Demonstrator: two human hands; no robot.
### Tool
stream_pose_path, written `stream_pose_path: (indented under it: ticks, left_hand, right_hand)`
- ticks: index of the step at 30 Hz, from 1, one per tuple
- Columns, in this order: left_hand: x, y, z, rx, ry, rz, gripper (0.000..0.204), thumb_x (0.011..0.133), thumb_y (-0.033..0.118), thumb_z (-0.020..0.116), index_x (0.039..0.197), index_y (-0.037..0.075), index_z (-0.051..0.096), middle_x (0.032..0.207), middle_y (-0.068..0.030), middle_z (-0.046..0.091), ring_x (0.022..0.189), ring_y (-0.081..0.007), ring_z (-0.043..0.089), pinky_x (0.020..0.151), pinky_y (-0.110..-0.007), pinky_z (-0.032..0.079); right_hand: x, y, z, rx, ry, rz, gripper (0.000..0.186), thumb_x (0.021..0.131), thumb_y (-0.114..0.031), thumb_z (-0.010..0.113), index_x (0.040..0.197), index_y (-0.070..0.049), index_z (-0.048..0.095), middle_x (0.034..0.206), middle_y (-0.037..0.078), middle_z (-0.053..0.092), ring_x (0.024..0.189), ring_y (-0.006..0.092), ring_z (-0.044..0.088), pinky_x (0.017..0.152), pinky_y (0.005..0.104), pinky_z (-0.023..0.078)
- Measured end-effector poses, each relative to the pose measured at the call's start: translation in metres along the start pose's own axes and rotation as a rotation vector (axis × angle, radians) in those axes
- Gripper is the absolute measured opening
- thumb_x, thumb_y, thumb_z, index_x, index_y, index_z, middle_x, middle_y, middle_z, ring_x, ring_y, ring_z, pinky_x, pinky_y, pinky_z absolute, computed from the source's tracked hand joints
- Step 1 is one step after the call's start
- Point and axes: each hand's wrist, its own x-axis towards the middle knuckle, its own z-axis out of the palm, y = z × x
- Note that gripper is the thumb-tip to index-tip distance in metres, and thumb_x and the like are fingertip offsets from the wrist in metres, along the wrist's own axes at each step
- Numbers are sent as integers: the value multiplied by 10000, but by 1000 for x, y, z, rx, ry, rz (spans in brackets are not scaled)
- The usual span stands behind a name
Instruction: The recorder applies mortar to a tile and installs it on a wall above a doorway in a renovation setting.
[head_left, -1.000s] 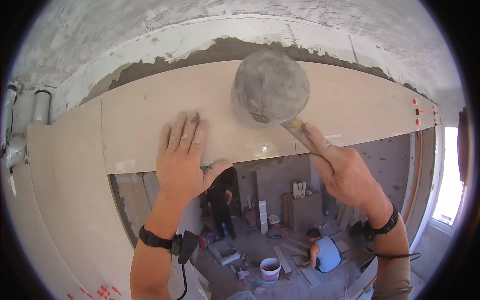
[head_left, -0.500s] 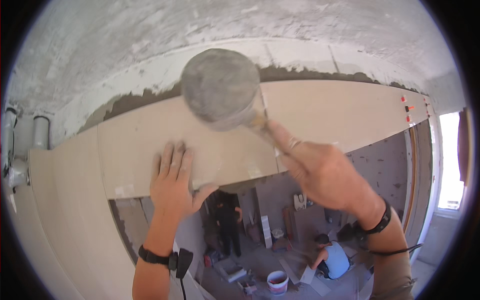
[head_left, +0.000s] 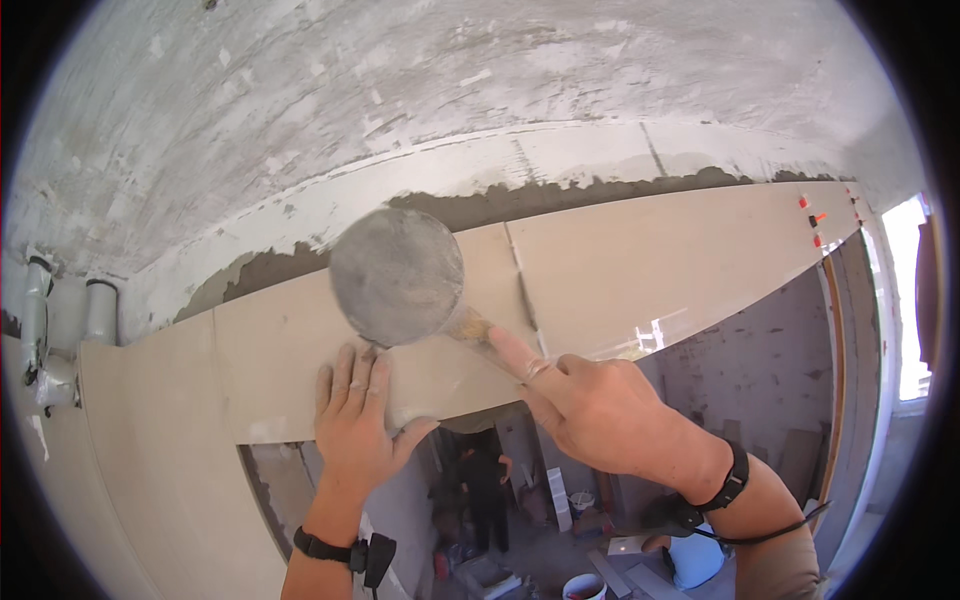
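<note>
My right hand (head_left: 610, 415) grips the short wooden handle of a mallet with a broad, round grey head (head_left: 397, 275). The head is over the upper part of a beige wall tile (head_left: 270, 365); whether it touches the tile I cannot tell. Just below it my left hand (head_left: 355, 425) lies against the same tile, fingers stretched upward and thumb out to the side. A dark joint (head_left: 523, 290) separates this tile from a long beige tile (head_left: 650, 265) to its right. Small red and orange tile clips (head_left: 816, 220) sit at that tile's far right end.
Grey mortar (head_left: 480, 208) shows along the tiles' top edge. Pipes (head_left: 102, 312) stand at the left, a bright window (head_left: 905, 310) at the right. Through the opening below are a person in dark clothes (head_left: 487, 490), a person in a light blue top (head_left: 694, 558) and a white bucket (head_left: 584, 588).
The mallet head has moved down and left, closer to my left hand, and my right hand has followed. My left hand stays flat on the tile. The view has tilted upward.
</note>
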Motion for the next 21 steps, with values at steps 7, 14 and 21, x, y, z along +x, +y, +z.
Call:
stream_pose_path:
  ticks: [7,14,21]
  left_hand:
    - [9,7,8,-136,6,-41,849,803,596,672,1355,-27,503,1406,-215,511,1348,-410,432,1112,-548,327]
    - [-13,-8,22,-308,-40,-102,764,817,548,657,1308,-23,528,1384,-220,517,1332,-399,433,1095,-521,350]
    - [-11,-4,6,-477,-193,-262,673,844,452,610,1353,24,505,1426,-221,455,1320,-432,405,1072,-505,364]
  right_hand:
    - [22,-18,-8,292,53,17,557,924,3,524,1466,7,392,976,239,667,776,399,630,726,393,497]
    - [102,-104,12,257,162,-354,541,934,-14,532,1464,-25,422,860,204,638,724,370,606,695,412,483]
    - [131,-115,65,-15,-198,-325,534,938,-143,564,1463,-156,465,788,180,596,714,381,590,661,469,475]
